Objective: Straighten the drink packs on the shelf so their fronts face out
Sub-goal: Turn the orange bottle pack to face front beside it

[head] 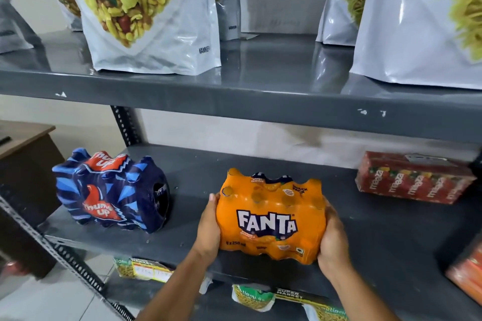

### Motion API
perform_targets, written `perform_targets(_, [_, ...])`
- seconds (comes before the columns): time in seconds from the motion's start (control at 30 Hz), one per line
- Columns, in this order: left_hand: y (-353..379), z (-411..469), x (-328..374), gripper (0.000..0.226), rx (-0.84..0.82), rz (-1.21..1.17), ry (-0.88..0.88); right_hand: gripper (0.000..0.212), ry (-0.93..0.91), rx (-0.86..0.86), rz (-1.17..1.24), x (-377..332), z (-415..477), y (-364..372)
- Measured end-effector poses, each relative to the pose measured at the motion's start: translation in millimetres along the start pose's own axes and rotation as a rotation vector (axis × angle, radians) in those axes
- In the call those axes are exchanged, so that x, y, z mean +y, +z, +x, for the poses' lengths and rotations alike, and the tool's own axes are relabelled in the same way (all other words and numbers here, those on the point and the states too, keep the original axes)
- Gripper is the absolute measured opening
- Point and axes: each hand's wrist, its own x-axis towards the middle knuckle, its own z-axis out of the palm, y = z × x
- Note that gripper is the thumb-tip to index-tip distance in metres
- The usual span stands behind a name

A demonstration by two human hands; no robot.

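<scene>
Grey metal shelving fills the view, and the middle shelf (378, 229) carries the drink packs. An orange Fanta pack (271, 219) sits near that shelf's front edge, its logo turned outward and only slightly skewed. Both hands are clamped on it: the left hand (208, 227) presses flat on the pack's left end, the right hand (332, 240) cups its right end, so the pack lies directly between them with its long axis running along the shelf edge. Judging by this, the pack needs at most a small twist to square up.

Left of the Fanta pack, well apart, a blue Thums Up pack (112, 190) stands angled, one end swung toward the front, so it probably wants turning next; the left hand is the nearer one. Right of the Fanta pack and farther back lies a red Maaza pack (412, 177), also slightly askew, nearer the right hand. Bare shelf separates all three, so nothing blocks a turn. Above the Fanta pack, on the upper shelf, stand white snack bags (146, 15).
</scene>
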Motion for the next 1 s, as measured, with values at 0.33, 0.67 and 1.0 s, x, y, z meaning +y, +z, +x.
perform_targets(0.33, [-5, 6, -5, 0.080, -0.015, 0.019, -0.001, 0.035, -0.021, 0.082, 0.014, -1, -4, 6])
perform_targets(0.67, [11, -24, 3, 0.043, 0.237, 0.291, 0.439, 0.021, -0.132, 0.123, -0.388, -27, -11, -22])
perform_targets(1.0, [216, -109, -55, 0.062, -0.137, 0.642, 0.871, 0.024, -0.558, 0.175, -0.425, -153, -35, -159])
